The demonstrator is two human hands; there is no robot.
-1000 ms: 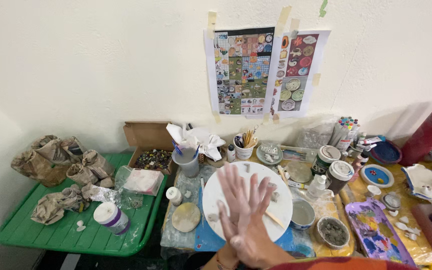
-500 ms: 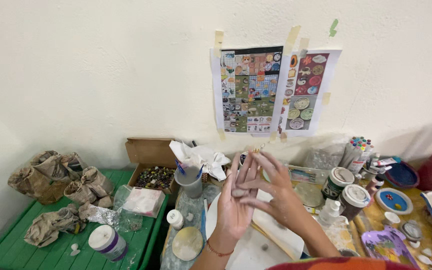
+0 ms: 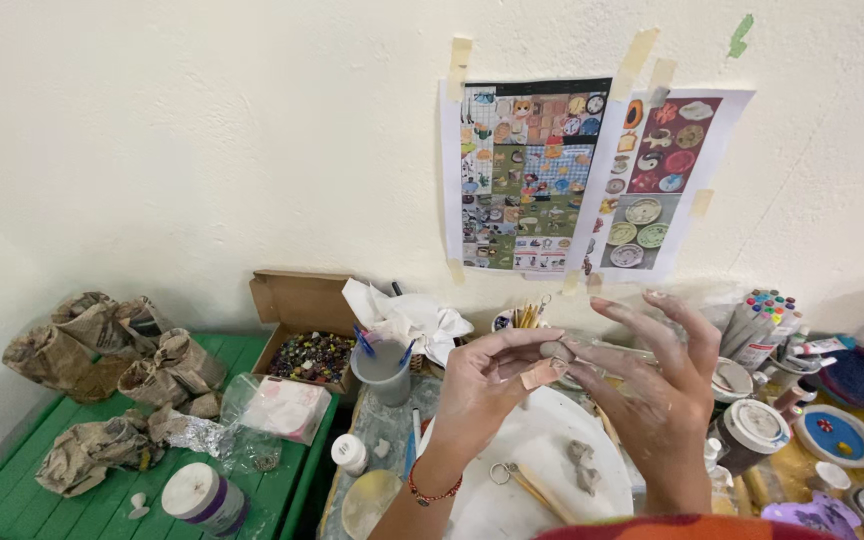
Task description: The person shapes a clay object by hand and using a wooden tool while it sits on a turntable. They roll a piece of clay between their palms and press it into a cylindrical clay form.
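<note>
Hands pinching clay at lower centre.
Left hand (image 3: 482, 385) fingers are now gripping a small clay lump (image 3: 557, 351); right hand (image 3: 657, 390) is spreading wide, having parted from the left palm.

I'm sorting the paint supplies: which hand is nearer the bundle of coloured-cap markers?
Right. The right hand is raised just left of the bundle of coloured-cap markers; the left hand is farther left, pinching a small grey clay piece.

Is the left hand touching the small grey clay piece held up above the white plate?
Touching. The head view shows the left hand pinching the grey clay piece between thumb and fingertips, no gap visible.
</note>
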